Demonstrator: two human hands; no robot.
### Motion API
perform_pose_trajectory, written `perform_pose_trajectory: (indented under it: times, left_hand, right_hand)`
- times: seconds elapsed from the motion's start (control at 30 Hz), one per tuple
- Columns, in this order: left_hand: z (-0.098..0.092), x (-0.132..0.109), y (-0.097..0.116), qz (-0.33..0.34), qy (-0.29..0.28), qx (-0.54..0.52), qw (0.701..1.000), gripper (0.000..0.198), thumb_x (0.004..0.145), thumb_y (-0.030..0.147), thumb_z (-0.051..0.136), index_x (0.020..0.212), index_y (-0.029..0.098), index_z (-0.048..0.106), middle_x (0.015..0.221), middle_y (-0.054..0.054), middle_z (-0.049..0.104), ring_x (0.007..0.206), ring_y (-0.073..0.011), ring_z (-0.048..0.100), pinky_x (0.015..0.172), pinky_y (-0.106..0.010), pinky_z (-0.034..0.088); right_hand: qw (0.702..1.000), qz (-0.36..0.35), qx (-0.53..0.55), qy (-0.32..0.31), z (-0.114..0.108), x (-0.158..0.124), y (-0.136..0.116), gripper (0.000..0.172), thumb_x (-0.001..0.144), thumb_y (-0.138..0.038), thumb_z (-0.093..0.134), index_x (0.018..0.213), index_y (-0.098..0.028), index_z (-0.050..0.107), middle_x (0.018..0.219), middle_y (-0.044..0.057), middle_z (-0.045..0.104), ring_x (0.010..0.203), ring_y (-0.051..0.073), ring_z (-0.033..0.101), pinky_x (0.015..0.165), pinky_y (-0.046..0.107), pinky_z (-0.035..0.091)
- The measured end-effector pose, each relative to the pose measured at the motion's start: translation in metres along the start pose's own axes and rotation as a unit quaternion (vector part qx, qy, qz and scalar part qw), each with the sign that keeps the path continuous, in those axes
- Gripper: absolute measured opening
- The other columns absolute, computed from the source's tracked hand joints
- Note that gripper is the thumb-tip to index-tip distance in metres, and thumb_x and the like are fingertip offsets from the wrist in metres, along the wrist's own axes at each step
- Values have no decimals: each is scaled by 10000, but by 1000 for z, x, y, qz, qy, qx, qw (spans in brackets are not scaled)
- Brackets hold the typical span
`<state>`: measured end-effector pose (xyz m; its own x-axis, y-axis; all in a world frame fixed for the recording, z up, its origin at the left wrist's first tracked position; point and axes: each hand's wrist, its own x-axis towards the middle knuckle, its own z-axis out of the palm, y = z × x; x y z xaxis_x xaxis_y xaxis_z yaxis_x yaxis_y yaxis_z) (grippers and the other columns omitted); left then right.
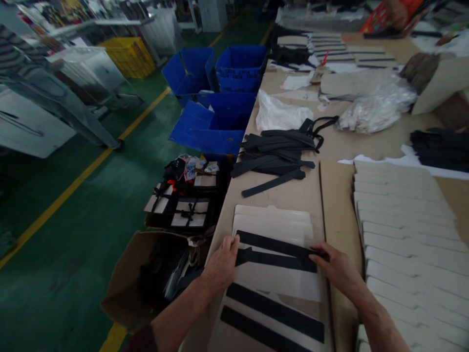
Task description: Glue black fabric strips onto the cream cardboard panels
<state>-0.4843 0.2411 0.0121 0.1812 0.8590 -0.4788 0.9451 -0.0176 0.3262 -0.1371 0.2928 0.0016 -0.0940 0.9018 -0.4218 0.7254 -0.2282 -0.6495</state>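
Lying nearest on the table (293, 196), two dark strips (275, 314) slant across pale panels (227, 338). Beyond them, the person's right hand (335, 270) pinches the right end of a black strip (273, 243) between thumb and fingertips; the left hand (221, 263) has its fingers bunched at the left end, though whether pinching or only pressing cannot be told. The strip lies over pale sheets (271, 220). Farther off come a pile of black strips (274, 154), a white plastic bag (282, 114) and, left of the table, blue bins (240, 79).
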Motion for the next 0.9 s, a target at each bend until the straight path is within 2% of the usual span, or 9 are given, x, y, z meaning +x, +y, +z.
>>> perform_pose_trajectory:
  times: [0.27, 0.6, 0.9]
  left_hand:
    - [4, 3, -5, 8, 13, 4, 1000, 752, 843, 210, 529, 1515, 156, 196, 1304, -132, 407, 1192, -258, 476, 1046, -380, 421]
    - [3, 2, -3, -15, 4, 9, 1000, 722, 862, 202, 493, 1519, 145, 202, 1333, -143, 402, 1182, -249, 504, 1006, -351, 438]
    - [-2, 2, 1, -27, -25, 20, 999, 738, 847, 187, 506, 1513, 115, 195, 1363, -158, 381, 1216, -267, 498, 1015, -371, 446]
  right_hand:
    - [984, 50, 112, 131, 18, 2, -1, 394, 719, -538, 624, 929, -208, 666, 857, 62, 720, 788, 241, 654, 751, 371, 498]
    - [975, 49, 98, 194, 28, 25, -3, 388, 719, -510, 603, 941, -196, 655, 830, 64, 720, 780, 243, 660, 747, 377, 497]
    - [974, 70, 44, 212, 33, 31, -3, 338, 729, -455, 618, 935, -190, 661, 799, 57, 688, 753, 236, 643, 716, 360, 488]
